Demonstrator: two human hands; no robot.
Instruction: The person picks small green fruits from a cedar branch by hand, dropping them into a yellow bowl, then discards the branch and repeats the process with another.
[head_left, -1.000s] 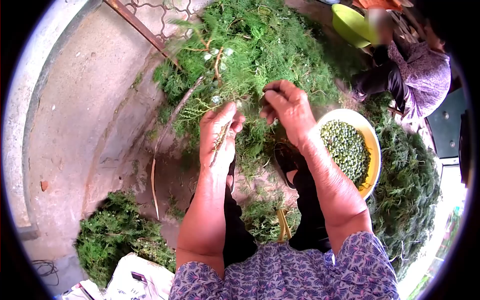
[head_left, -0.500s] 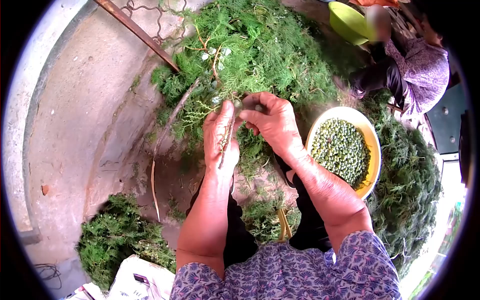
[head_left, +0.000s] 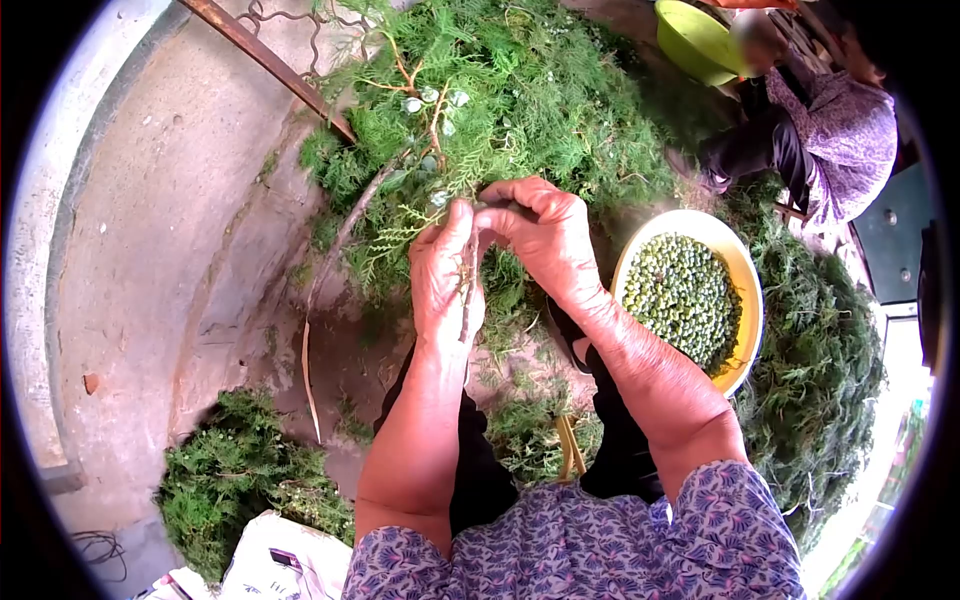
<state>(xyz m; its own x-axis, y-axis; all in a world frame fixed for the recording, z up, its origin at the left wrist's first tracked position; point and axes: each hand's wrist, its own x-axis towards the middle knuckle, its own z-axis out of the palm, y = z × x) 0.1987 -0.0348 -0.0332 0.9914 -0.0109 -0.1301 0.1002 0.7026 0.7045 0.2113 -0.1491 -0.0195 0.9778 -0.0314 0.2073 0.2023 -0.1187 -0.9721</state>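
My left hand [head_left: 438,280] is closed around a conifer branch [head_left: 469,285], whose bare cut stem lies along the palm toward the wrist. Beyond the fingers the branch fans out into green sprays with several pale blue-green cones [head_left: 430,95]. My right hand [head_left: 548,235] meets it at the left thumb tip, thumb and index finger pinched together at the stem. Whatever sits between those fingertips is hidden. Right of my right forearm stands a yellow basin [head_left: 748,345] holding many small green cones [head_left: 680,300].
A large heap of cut greenery [head_left: 560,90] lies ahead, another pile [head_left: 815,370] at the right and a smaller one [head_left: 235,470] at lower left. Another person [head_left: 840,140] sits at upper right near a lime-green basin [head_left: 700,45]. A rusty metal bar [head_left: 270,65] slants at upper left.
My right fingertips have closed in against the stem beside my left thumb; a round green cone seen there before is now covered. The branch has shifted slightly and its top swung a little right.
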